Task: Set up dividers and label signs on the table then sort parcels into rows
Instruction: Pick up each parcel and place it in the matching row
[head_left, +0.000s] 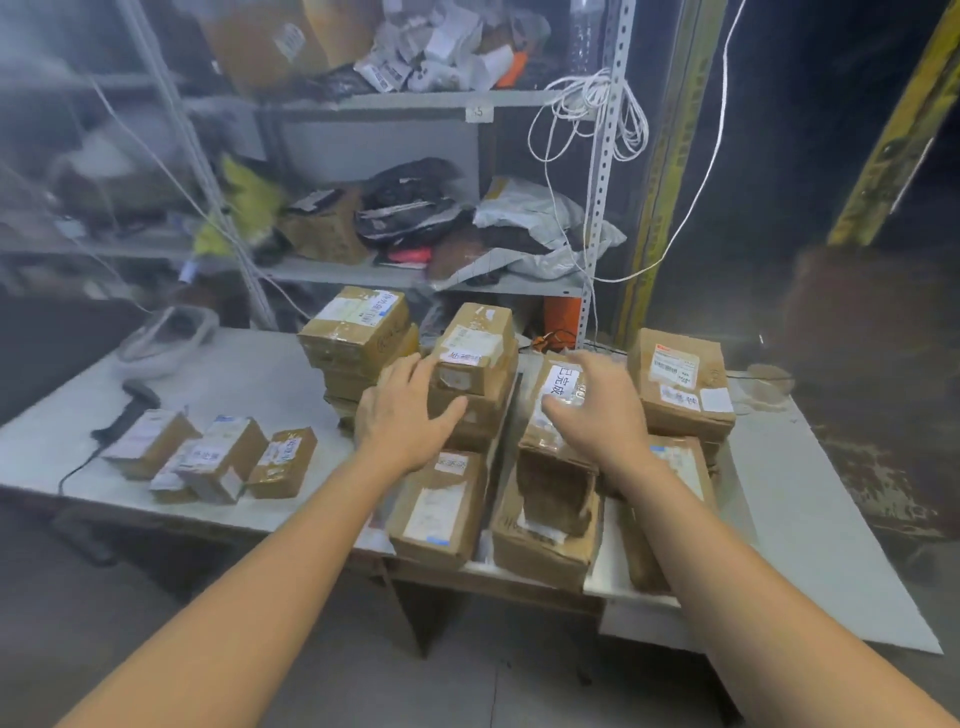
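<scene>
a black scanner lies before cluttered metal shelving.

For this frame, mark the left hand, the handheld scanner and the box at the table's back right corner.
left hand (408, 410): head view, on the back of the hand.
handheld scanner (137, 395): head view, on its dark head.
back right box (680, 384): head view, on its labelled top face.

Small parcels left on table – stacked boxes right
</scene>
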